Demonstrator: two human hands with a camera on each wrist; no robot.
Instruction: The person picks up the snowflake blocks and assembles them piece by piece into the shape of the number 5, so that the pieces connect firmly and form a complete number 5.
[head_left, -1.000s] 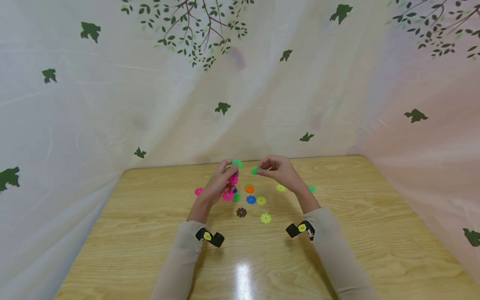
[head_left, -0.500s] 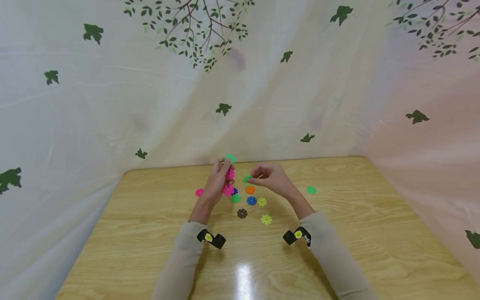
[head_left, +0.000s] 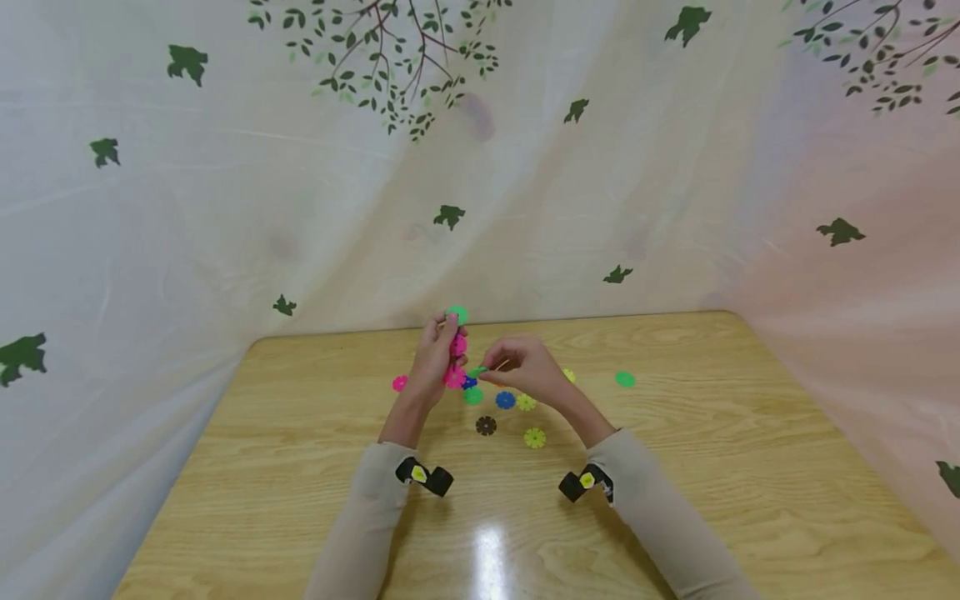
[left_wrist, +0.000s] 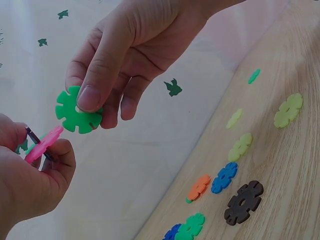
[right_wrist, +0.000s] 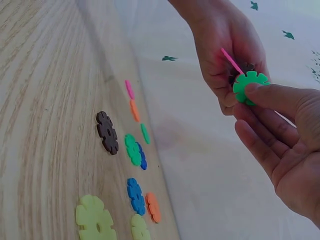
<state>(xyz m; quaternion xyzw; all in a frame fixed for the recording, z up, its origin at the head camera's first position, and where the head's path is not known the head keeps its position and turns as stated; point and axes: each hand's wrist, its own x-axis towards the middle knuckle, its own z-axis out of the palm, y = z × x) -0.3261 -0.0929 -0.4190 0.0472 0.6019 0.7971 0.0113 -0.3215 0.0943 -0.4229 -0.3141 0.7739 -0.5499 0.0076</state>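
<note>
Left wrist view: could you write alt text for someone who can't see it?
A right hand pinches a green notched disc beside a left hand holding a pink disc and a dark disc; more coloured discs lie on a wooden table.

Soft light, white glare streak on the near tabletop [head_left: 495,492].

Both arms [head_left: 360,517] are extended forward; the left hand [head_left: 430,358] grips with curled fingers, the right hand [head_left: 531,368] pinches nearby.
</note>
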